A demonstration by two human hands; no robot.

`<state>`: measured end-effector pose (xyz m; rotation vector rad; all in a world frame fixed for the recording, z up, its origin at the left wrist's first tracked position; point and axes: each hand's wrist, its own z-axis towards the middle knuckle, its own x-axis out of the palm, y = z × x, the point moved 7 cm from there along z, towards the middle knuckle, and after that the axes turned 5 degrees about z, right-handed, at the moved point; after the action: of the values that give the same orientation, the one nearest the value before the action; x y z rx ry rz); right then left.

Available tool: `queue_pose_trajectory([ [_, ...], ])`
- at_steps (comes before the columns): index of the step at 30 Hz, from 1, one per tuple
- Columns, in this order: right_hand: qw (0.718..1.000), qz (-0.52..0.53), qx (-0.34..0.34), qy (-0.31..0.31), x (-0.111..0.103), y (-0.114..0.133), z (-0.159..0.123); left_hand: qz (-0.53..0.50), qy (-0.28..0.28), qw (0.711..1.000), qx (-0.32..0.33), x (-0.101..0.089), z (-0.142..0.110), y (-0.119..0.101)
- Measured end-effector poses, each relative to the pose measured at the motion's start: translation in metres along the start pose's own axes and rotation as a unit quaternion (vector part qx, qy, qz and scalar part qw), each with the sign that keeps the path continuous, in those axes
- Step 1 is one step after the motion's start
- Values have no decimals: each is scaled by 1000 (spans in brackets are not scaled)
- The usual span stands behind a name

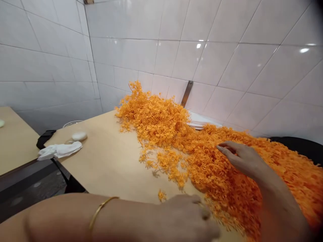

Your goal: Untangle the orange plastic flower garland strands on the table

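Note:
A long heap of orange plastic flowers (161, 117) with thin stems spreads over the tan tabletop (111, 164). My right hand (238, 156) is over the heap's middle, its thumb and forefinger tips close together in a loose pinch. Whatever lies between them is too small to make out. Low in the view, my left hand (189, 216) reaches across the near side of the table, back upward, beside the heap's lower edge. Motion blurs it, and its fingers are mostly hidden. A gold bracelet (101, 210) circles the left forearm. One loose flower (162, 195) lies just beyond that hand.
A white crumpled cloth (60, 150) and a white rounded object (79, 136) lie at the table's left end. Behind the heap rises a tiled wall (141, 53) with a metal strip (187, 94). Another tan surface (15, 141) stands across a gap at left.

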<state>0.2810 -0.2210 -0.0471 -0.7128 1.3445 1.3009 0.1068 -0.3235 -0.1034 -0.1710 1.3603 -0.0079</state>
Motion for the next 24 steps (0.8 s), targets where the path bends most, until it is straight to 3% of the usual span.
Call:
queue_pose_trajectory([
  [4,1000,4,-26,-8,6,9,-1,66,-27,995,-75,19,-51,36],
  [8,996,2,-88,-28,11,30,-6,95,-88,983,-130,24,-70,68],
  [12,985,2,-174,-2,25,69,-21,152,-149,956,-202,2,-77,119],
  [16,948,27,-276,159,62,110,-49,204,-112,940,-249,-10,-77,175],
  [19,919,22,-295,258,95,122,-63,231,-72,933,-264,-26,-63,207],
  [21,921,-15,-292,256,109,121,-62,247,-88,919,-293,-52,-54,221],
  [24,936,-81,-279,197,114,115,-51,235,-169,898,-332,-97,-46,223],
])
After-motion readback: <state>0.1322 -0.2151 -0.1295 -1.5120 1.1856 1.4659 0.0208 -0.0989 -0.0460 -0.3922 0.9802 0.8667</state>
